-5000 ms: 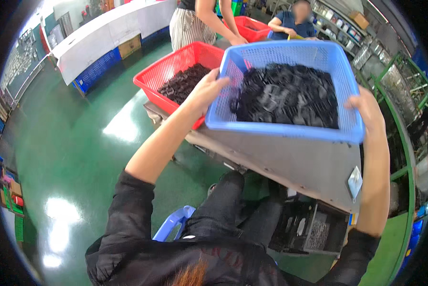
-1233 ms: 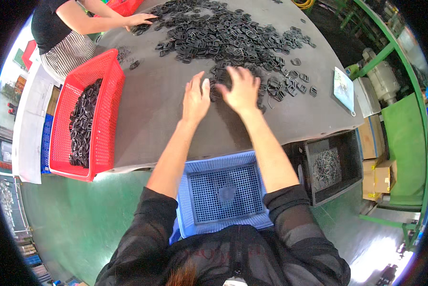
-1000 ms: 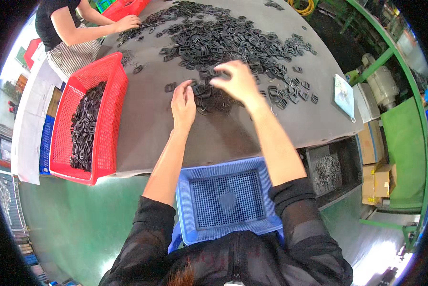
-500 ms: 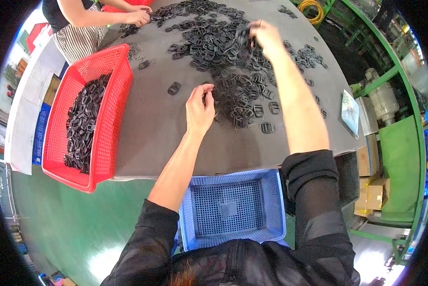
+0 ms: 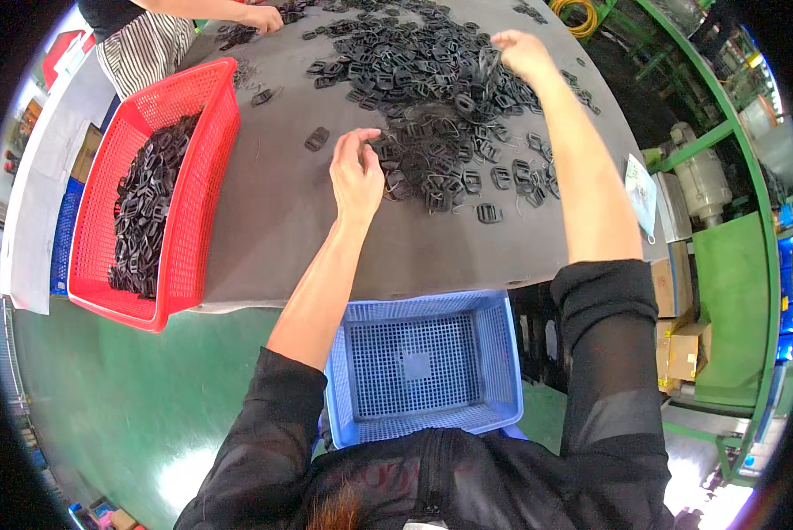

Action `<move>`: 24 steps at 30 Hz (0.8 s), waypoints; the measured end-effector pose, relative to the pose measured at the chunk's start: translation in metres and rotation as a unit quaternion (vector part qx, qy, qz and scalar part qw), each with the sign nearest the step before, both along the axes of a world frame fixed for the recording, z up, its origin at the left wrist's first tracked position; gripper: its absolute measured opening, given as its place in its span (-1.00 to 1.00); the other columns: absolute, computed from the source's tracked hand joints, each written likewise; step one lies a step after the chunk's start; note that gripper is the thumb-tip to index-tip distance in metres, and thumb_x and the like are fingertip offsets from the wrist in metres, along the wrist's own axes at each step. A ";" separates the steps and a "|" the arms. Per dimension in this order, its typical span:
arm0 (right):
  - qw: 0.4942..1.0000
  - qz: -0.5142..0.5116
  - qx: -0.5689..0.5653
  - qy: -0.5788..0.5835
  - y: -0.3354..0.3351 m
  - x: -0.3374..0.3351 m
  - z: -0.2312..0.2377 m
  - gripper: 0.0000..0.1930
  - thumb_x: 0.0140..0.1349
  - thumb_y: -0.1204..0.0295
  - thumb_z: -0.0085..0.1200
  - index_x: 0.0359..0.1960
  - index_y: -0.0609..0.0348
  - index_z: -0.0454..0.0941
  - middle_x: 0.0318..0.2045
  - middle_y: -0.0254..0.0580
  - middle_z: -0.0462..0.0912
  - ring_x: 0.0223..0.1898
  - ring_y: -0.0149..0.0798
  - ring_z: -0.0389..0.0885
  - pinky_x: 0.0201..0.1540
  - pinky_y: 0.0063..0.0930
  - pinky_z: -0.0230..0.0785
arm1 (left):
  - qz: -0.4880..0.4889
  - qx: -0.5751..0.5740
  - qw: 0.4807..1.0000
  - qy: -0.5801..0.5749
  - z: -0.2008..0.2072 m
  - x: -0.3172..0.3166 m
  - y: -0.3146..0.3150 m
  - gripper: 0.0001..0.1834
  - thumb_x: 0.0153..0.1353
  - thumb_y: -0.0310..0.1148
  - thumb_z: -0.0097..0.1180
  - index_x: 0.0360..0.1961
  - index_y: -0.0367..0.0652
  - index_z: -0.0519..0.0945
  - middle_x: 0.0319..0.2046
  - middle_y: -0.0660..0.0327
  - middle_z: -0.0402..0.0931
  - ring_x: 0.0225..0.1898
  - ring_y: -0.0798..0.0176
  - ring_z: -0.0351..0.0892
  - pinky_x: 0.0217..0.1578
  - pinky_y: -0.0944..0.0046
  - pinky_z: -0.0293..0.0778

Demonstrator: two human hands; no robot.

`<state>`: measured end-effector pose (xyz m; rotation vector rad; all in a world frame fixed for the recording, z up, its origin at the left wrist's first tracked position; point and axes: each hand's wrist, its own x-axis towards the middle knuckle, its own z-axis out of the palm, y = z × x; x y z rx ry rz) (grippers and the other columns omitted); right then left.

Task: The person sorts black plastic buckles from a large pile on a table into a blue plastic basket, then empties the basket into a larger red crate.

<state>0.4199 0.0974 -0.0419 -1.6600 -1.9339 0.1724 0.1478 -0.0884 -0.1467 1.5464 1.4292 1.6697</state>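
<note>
A heap of small black slotted plastic buckles (image 5: 409, 66) lay between and beyond the hands. The left hand (image 5: 357, 183) was half open beside it; the bent-fingered right hand's (image 5: 522, 55) grip was indeterminable.

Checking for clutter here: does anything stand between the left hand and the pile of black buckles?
Nothing visible does: the left hand is at the near left edge of the pile of black buckles. The red basket stands farther left and the blue basket lower in view, both out of the way.
</note>
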 end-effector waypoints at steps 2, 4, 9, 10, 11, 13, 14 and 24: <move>0.997 -0.031 -0.013 -0.067 -0.046 -0.038 -0.014 -0.62 -0.04 0.52 -0.03 -0.13 -0.04 0.59 -0.11 -0.11 0.60 -0.05 -0.08 0.54 0.04 -0.30 0.36 | 0.097 0.075 0.989 0.079 -0.005 -0.013 0.000 -0.67 -0.01 -0.72 -0.11 -0.24 -0.17 0.53 -0.15 0.09 0.44 -0.08 0.07 0.41 -0.07 0.16 0.36; 0.998 0.019 -0.063 -0.013 -0.090 -0.070 -0.032 -0.65 -0.03 0.48 0.00 -0.14 0.01 0.59 -0.13 0.04 0.57 -0.05 0.03 0.51 0.04 -0.22 0.34 | 0.143 0.102 0.979 0.104 -0.015 -0.023 0.004 -0.64 -0.03 -0.66 -0.05 -0.17 -0.12 0.49 -0.02 0.07 0.34 0.19 -0.04 0.17 0.15 -0.06 0.13; 0.998 0.028 -0.009 -0.057 -0.194 -0.148 -0.099 -0.36 -0.01 0.00 0.17 0.10 0.01 0.39 0.19 0.04 0.22 0.27 0.11 0.05 0.15 0.30 -0.02 | 0.269 -0.051 0.924 0.266 -0.031 -0.036 0.029 -0.64 0.12 -0.35 0.01 -0.01 -0.04 0.43 0.08 0.05 0.30 0.28 -0.02 0.03 0.16 -0.34 -0.10; 0.995 0.042 0.059 -0.071 -0.208 -0.156 -0.107 -0.43 0.00 0.04 0.17 0.05 -0.01 0.42 0.14 -0.01 0.29 0.22 0.08 0.14 0.13 0.23 0.05 | 0.191 -0.062 0.933 0.298 -0.028 -0.040 0.029 -0.65 0.13 -0.34 0.00 -0.01 -0.04 0.44 0.11 0.06 0.29 0.28 -0.01 0.03 0.17 -0.32 -0.12; 0.987 0.056 0.128 -0.085 -0.216 -0.161 -0.112 -0.49 0.01 0.09 0.17 0.01 -0.03 0.45 0.09 -0.06 0.36 0.17 0.05 0.23 0.11 0.15 0.12 | 0.114 -0.074 0.935 0.327 -0.027 -0.043 0.027 -0.65 0.15 -0.32 -0.01 -0.01 -0.04 0.45 0.13 0.07 0.27 0.29 0.00 0.02 0.19 -0.30 -0.14; 0.988 0.125 0.091 -0.024 -0.216 -0.153 -0.109 -0.60 0.02 0.20 0.16 -0.07 -0.04 0.49 0.00 -0.15 0.44 0.07 0.00 0.32 0.05 0.01 0.23 | 0.033 -0.037 0.936 0.348 -0.019 -0.046 0.013 -0.69 0.16 -0.33 0.00 -0.05 -0.10 0.50 0.08 0.10 0.37 0.20 0.03 0.21 0.18 -0.05 0.07; 0.985 0.156 0.071 0.006 -0.216 -0.144 -0.106 -0.65 0.02 0.25 0.16 -0.11 -0.05 0.51 -0.04 -0.20 0.47 0.02 -0.02 0.37 0.02 -0.07 0.28 | -0.016 -0.044 0.947 0.318 -0.014 -0.047 0.006 -0.70 0.16 -0.34 0.00 -0.06 -0.12 0.51 0.05 0.10 0.40 0.17 0.03 0.26 0.16 0.02 0.13; 0.985 -0.059 0.133 -0.097 -0.168 -0.093 -0.075 -0.79 0.09 0.31 0.08 -0.21 -0.05 0.54 -0.18 -0.23 0.52 -0.07 -0.10 0.46 -0.10 -0.18 0.36 | 0.025 -0.003 0.933 0.360 -0.011 -0.039 0.000 -0.43 -0.02 0.01 0.21 -0.03 -0.07 0.52 -0.06 0.14 0.48 0.04 0.04 0.35 0.05 0.10 0.28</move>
